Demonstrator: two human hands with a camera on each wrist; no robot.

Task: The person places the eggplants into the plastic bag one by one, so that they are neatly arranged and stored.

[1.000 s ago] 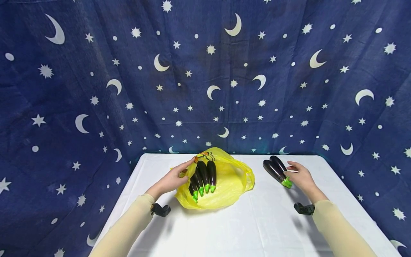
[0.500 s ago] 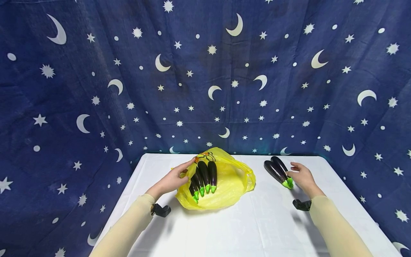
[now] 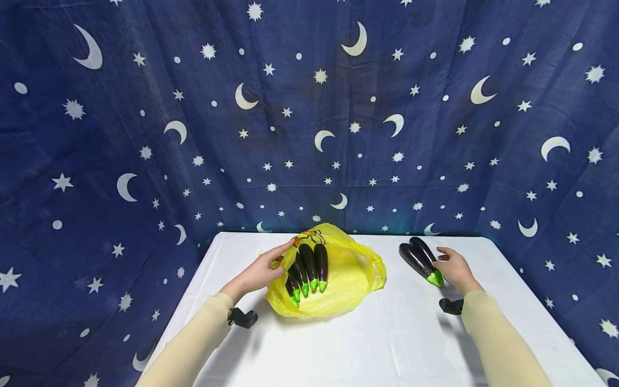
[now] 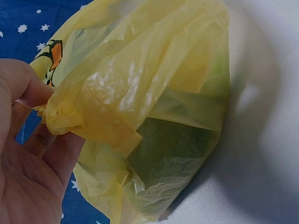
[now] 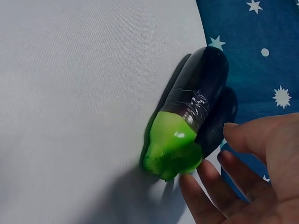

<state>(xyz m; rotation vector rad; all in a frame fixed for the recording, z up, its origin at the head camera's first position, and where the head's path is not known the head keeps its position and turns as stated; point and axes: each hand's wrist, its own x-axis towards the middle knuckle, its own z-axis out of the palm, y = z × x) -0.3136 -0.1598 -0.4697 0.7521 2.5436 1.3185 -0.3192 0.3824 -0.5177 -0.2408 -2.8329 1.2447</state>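
My left hand (image 3: 258,271) pinches the left edge of a yellow plastic bag (image 3: 345,295), thumb and fingers on the bunched film in the left wrist view. The bag lies with its mouth facing me, and several dark purple eggplants (image 3: 308,263) with green caps show inside. Two more eggplants (image 3: 417,259) lie side by side on the right of the table. Beside their green ends is my right hand (image 3: 456,271), fingers spread and loosely bent. In the right wrist view its fingertips are close to the green cap (image 5: 175,140); whether they touch it I cannot tell.
A white cloth covers the table (image 3: 348,349). Behind and at both sides hangs a dark blue curtain (image 3: 290,134) with moons and stars, close to the table's back edge. The bag's loose handle (image 3: 377,269) sticks out on its right.
My right hand has shifted slightly left, closer around the green ends of the two eggplants. The left hand keeps its hold on the bag, and the whole view has drifted a little.
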